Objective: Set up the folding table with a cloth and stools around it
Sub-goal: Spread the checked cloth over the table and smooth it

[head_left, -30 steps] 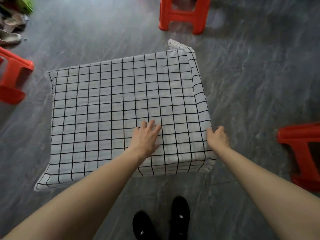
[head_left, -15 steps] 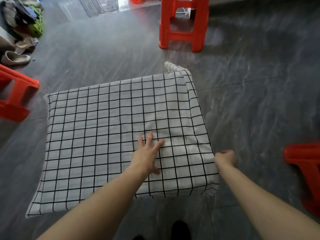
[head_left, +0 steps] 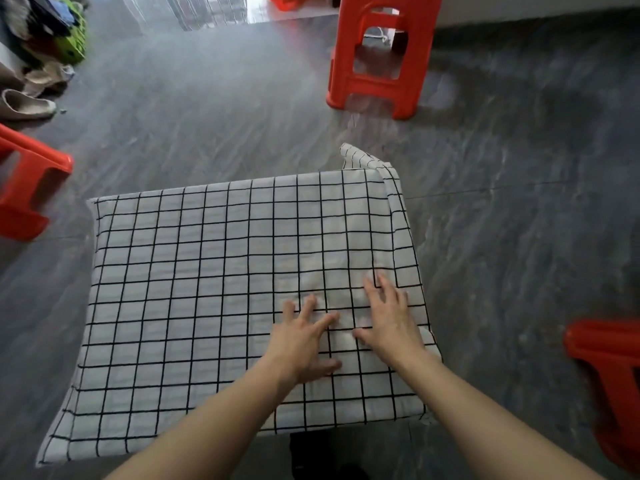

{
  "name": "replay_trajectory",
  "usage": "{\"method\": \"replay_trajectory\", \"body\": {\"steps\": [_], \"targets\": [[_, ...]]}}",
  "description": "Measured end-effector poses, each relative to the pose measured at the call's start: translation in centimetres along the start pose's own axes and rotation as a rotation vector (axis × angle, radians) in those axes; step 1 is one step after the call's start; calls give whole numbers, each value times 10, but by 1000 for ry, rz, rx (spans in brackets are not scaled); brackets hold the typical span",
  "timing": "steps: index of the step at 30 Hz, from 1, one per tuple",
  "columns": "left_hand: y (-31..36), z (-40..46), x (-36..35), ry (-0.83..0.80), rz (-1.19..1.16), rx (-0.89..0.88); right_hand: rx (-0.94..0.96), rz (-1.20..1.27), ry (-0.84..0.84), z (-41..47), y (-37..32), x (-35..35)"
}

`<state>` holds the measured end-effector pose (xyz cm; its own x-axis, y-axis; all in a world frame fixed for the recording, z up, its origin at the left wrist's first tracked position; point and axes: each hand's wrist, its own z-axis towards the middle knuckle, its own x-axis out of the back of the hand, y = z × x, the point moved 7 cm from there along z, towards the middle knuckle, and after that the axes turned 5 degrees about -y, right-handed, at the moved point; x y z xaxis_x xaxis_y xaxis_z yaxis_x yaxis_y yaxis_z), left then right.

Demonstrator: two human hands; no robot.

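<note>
A white cloth with a black grid (head_left: 207, 289) covers the whole folding table, hiding it; its edges hang over every side and one corner is bunched at the far right. My left hand (head_left: 304, 341) lies flat on the cloth near the front right, fingers spread. Beside it, my right hand (head_left: 391, 320) also rests flat and open on the cloth close to the right edge. Three red plastic stools stand around: one beyond the table (head_left: 381, 60), one at the left (head_left: 27, 181), one at the right (head_left: 609, 382).
Grey marbled floor (head_left: 519, 202) surrounds the table. Shoes and slippers (head_left: 27, 102) with a pile of clothes and a green item (head_left: 72, 46) lie at the far left. My dark shoes show under the table's near edge.
My right hand has come off the table's right edge and now lies flat on top next to the left hand. The view has tilted up, showing more of the far stool.
</note>
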<state>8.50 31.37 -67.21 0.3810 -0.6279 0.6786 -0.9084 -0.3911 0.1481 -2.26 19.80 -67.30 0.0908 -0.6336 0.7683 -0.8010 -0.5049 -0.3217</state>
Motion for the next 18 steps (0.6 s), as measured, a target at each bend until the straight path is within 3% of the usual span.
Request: {"method": "replay_trajectory", "body": {"steps": [4,10,15,18], "targets": [[-14,14,48,68,0,-57,-57,-49,-40,4,-11,9],[-38,69,143,335,-6,-56,-84,-187,-103,16,-28,18],[-50,134,175,176,35,95,-65,-262,-212,35,-33,28],[-60,154,175,86,-99,168,-72,-222,-279,53,-35,46]]}}
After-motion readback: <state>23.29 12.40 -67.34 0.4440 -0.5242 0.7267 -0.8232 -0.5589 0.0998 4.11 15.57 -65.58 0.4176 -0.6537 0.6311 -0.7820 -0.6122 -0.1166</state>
